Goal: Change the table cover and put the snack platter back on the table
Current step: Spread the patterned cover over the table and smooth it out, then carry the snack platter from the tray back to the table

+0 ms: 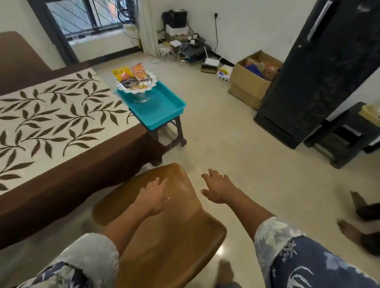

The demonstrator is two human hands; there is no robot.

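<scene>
Both hands are spread open and empty. The left hand (pixel 153 196) is over the bare brown desk (pixel 166 241), perhaps touching it; blur hides that. The right hand (pixel 218 188) hovers just off its edge. The snack platter (pixel 135 81) stands well apart in a teal tray (pixel 160 108) overhanging a small stool (pixel 178 131). A careless lift could tip that footed bowl and spill its packets.

Table (pixel 167 248) in foreground, bed (pixel 55 131) to its left; stool (pixel 178 131) beside the bed's far corner, tray (pixel 168 109) on the stool, snack platter (pixel 137 84) in the tray's far end; cardboard box (pixel 247 88) farther right, fridge (pixel 311 79) just right of it.
</scene>
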